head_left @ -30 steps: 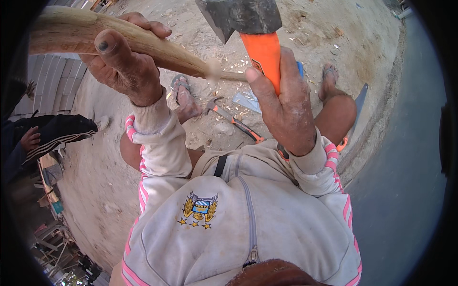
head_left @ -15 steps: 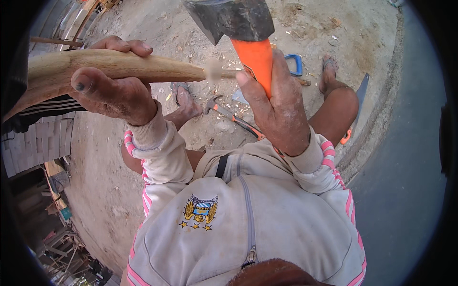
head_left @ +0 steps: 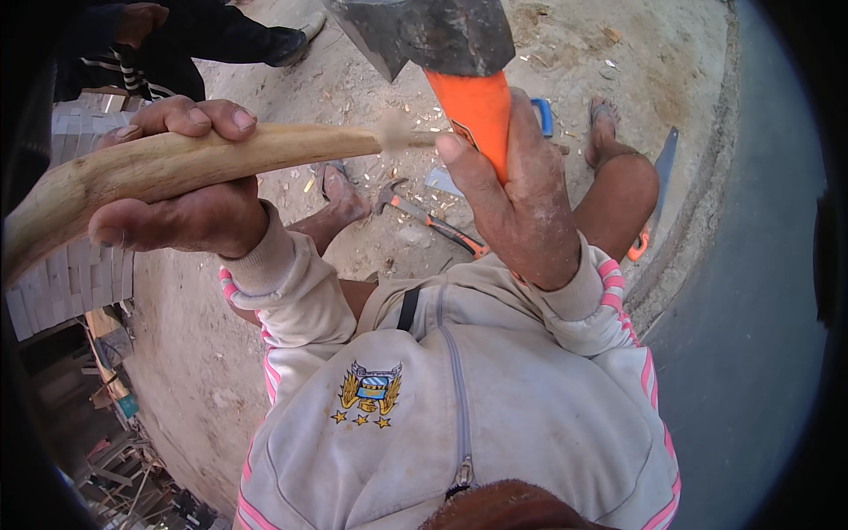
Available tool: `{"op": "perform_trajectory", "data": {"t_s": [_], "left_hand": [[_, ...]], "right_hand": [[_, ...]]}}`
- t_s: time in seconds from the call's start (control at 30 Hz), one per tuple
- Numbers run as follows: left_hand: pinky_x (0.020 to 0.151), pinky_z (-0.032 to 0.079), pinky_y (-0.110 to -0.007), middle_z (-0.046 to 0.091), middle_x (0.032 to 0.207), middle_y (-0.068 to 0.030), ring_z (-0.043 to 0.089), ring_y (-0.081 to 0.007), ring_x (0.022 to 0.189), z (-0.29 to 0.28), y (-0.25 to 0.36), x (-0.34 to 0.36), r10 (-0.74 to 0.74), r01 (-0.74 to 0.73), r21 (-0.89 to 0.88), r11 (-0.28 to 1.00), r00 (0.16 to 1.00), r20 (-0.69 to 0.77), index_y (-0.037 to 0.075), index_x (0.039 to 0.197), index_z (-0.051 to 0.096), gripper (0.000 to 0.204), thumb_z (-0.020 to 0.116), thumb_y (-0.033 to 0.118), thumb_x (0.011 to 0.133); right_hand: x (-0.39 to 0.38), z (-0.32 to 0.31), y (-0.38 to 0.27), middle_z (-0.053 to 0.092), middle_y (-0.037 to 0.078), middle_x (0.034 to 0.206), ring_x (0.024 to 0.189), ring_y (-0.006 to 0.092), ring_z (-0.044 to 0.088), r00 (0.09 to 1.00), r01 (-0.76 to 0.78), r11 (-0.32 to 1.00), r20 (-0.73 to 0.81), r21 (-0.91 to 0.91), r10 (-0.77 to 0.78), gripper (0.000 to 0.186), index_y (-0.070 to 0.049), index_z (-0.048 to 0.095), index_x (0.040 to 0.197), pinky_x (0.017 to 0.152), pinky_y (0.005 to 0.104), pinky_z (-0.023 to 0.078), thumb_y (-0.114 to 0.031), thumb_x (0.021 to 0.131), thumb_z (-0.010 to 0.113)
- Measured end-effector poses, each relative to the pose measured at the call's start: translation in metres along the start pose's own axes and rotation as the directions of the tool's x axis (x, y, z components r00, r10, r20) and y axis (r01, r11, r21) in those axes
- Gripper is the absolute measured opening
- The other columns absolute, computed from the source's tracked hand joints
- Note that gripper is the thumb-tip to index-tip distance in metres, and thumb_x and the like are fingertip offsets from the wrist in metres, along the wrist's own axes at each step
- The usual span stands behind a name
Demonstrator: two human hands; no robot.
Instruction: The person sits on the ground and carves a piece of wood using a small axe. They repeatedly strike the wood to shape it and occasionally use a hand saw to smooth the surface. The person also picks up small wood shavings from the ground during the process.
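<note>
My left hand (head_left: pixel 199 216) is wrapped around a pale, curved length of carved wood (head_left: pixel 291 148), thumb below and fingers over the top. The wood tapers toward the middle of the view, while its thicker end runs out at the left edge. In my right hand (head_left: pixel 534 208) is a hatchet (head_left: pixel 474 110) with an orange handle, gripped close beneath its dark metal head, which is raised at the top. The wood's narrow tip is a little left of my right thumb, partly masked by a blurred spot. Most of the hatchet handle is hidden by my hand.
Between my feet a claw hammer (head_left: pixel 430 219) lies on the dusty ground among wood chips. A blue-handled tool (head_left: pixel 543 117) is behind my right hand; a handsaw (head_left: pixel 664 177) lies beside my right leg. A person in dark clothes (head_left: pixel 225 35) stands at the upper left.
My left hand has shifted left along with the wood, whose thick end now sags lower. A person's leg and hand have come into view at upper left. The hatchet has hardly moved.
</note>
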State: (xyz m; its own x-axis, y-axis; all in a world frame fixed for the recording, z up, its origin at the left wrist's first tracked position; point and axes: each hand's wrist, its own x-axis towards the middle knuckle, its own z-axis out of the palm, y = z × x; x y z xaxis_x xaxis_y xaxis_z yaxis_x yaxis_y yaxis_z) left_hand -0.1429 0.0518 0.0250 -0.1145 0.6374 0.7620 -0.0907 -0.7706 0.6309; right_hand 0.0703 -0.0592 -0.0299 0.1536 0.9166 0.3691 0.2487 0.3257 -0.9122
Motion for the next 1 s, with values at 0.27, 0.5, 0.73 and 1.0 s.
{"op": "perform_trajectory", "data": {"t_s": [0.27,0.5,0.73,1.0], "left_hand": [[0.050,0.056,-0.036,0.057,0.076,-0.0127,0.061,-0.0256,0.054,0.013,0.006,0.004,-0.015,0.017,0.084,0.996,1.000,-0.017,0.009,0.104,0.048,0.088,0.037,0.092,0.078],[0.048,0.054,-0.037,0.059,0.074,-0.0159,0.059,-0.0266,0.051,0.017,0.011,-0.003,-0.024,0.038,0.174,0.984,0.996,-0.082,0.003,0.110,0.045,0.091,0.036,0.089,0.082],[0.052,0.054,-0.038,0.056,0.075,-0.0155,0.062,-0.0274,0.057,0.018,0.018,0.019,-0.002,-0.001,0.042,0.999,0.997,0.079,-0.001,0.113,0.043,0.085,0.051,0.079,0.086],[0.052,0.056,-0.036,0.055,0.077,-0.0155,0.060,-0.0244,0.058,0.018,-0.002,0.004,0.018,-0.017,0.050,0.999,1.000,-0.019,-0.001,0.108,0.044,0.076,0.062,0.069,0.086]], "right_hand": [[-0.021,0.022,0.063,0.063,0.023,0.073,0.071,0.0439,0.066,0.949,-0.206,0.956,0.195,-0.206,0.247,0.031,-0.002,0.047,0.116,0.059,0.0496,0.049,-0.020,0.097,0.063],[-0.012,0.016,0.023,0.060,0.025,0.078,0.074,0.0442,0.064,0.993,-0.056,0.990,0.092,-0.131,0.068,0.036,-0.002,0.048,0.123,0.062,0.0456,0.048,-0.027,0.100,0.059],[-0.036,0.021,0.084,0.060,0.025,0.078,0.076,0.0441,0.064,0.866,-0.365,0.892,0.254,-0.266,0.431,0.035,-0.002,0.048,0.122,0.064,0.0461,0.048,-0.028,0.100,0.058],[0.009,-0.012,-0.008,0.063,0.023,0.076,0.071,0.0423,0.067,0.987,0.118,0.981,-0.094,-0.155,-0.134,0.031,-0.002,0.046,0.120,0.061,0.0463,0.052,-0.020,0.098,0.060]]}}
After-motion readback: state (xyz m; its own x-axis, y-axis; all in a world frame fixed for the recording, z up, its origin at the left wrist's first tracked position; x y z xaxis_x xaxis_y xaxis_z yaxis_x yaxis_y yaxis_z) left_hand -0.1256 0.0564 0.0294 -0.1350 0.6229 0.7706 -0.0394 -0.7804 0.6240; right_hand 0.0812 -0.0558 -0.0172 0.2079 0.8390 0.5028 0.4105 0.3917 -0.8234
